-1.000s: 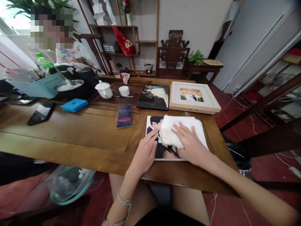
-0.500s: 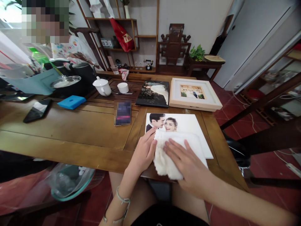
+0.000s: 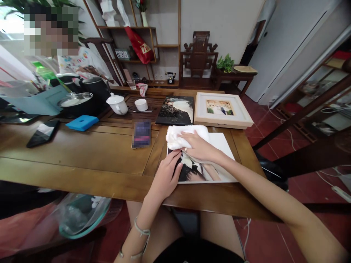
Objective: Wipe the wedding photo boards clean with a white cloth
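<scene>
A photo panel [image 3: 216, 174] with a couple's portrait lies flat at the front edge of the table. Across its far left part is a folded white towel [image 3: 173, 136], covering the faces. My right hand [image 3: 197, 146] presses on the towel from above, fingers stretched over it and holding it against the panel; a ring shows on one finger. At the panel's left edge rests my left hand [image 3: 168, 171], its fingers laid out flat and the thumb apart. The left wrist wears a bracelet.
Behind the panel lie a dark photo panel [image 3: 175, 109] and a light framed picture [image 3: 244, 109]. Further left are a blurred dark booklet [image 3: 141, 134], a white cup [image 3: 141, 105], a lidded mug [image 3: 117, 104], a blue block [image 3: 82, 122] and a phone [image 3: 44, 134]. Another person sits at far left.
My right hand has pushed the towel away from me and to the left, from the panel's near part to its far edge. The portrait's lower part now shows. My left hand stays put.
</scene>
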`<move>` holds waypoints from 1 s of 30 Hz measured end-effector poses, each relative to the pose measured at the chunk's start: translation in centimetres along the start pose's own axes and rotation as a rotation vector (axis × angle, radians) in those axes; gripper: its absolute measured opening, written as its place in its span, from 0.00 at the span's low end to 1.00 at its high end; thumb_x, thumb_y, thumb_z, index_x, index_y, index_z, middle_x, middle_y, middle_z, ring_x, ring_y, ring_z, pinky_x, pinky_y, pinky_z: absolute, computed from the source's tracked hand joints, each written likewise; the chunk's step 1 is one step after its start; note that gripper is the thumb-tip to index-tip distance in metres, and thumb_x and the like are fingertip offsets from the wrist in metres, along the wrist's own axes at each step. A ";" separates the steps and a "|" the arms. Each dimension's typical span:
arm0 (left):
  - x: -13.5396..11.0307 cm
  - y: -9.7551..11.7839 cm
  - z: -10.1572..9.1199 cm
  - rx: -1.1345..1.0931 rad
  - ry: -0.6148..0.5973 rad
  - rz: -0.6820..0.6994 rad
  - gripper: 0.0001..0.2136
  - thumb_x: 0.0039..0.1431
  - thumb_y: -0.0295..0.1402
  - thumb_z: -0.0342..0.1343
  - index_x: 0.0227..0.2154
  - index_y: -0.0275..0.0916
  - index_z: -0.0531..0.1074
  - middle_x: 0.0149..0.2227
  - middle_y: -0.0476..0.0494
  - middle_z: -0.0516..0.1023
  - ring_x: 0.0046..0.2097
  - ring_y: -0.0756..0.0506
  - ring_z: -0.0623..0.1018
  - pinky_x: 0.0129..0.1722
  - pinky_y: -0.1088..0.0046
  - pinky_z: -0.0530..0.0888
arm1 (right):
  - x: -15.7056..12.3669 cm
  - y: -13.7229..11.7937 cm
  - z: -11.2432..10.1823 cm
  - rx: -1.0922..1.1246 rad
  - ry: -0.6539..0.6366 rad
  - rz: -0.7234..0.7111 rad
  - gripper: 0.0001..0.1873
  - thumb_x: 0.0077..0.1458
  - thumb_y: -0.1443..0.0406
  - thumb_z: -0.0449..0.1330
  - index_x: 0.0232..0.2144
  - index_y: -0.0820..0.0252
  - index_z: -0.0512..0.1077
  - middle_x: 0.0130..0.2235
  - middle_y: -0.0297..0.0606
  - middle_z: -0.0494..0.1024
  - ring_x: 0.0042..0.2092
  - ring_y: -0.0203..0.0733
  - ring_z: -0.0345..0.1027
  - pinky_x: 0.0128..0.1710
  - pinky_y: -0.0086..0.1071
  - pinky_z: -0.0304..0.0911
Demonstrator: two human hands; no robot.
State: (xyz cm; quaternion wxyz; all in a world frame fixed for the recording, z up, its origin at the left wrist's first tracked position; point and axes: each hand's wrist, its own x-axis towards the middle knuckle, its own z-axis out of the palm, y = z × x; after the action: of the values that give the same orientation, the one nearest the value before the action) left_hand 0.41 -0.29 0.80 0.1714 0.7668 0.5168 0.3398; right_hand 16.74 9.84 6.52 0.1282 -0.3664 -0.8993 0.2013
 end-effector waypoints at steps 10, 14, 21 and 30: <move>0.0 0.0 -0.1 -0.007 -0.018 -0.020 0.20 0.69 0.35 0.41 0.60 0.38 0.62 0.64 0.36 0.63 0.65 0.41 0.62 0.64 0.54 0.60 | -2.2 3.7 -0.6 -0.018 0.062 0.018 0.31 0.55 0.67 0.50 0.62 0.64 0.60 0.64 0.47 0.61 0.66 0.49 0.50 0.67 0.53 0.32; 0.0 0.0 -0.1 -0.014 -0.009 -0.024 0.19 0.69 0.35 0.41 0.60 0.39 0.62 0.64 0.37 0.63 0.65 0.41 0.62 0.64 0.54 0.60 | -5.2 6.7 -1.9 -0.014 0.161 0.217 0.30 0.57 0.64 0.49 0.62 0.61 0.61 0.64 0.44 0.61 0.67 0.51 0.48 0.67 0.51 0.34; 0.0 -0.1 0.0 -0.015 -0.014 -0.041 0.20 0.69 0.36 0.40 0.61 0.37 0.62 0.64 0.36 0.63 0.65 0.41 0.62 0.65 0.55 0.60 | -11.0 1.1 -0.3 -0.156 0.047 0.139 0.41 0.43 0.73 0.50 0.63 0.64 0.58 0.66 0.45 0.58 0.68 0.52 0.43 0.64 0.63 0.31; 0.0 -0.2 0.0 -0.047 -0.008 -0.032 0.21 0.70 0.35 0.38 0.60 0.35 0.63 0.64 0.35 0.63 0.65 0.41 0.62 0.65 0.55 0.59 | -11.0 -2.1 0.4 -0.158 -0.073 0.080 0.44 0.40 0.73 0.51 0.63 0.65 0.58 0.66 0.44 0.56 0.68 0.51 0.43 0.64 0.62 0.35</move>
State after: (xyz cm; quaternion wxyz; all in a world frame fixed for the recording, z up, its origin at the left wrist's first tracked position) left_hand 0.31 -0.18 0.69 0.1969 0.7555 0.5204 0.3461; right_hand 22.97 0.52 6.18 0.0579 -0.4032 -0.9012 0.1481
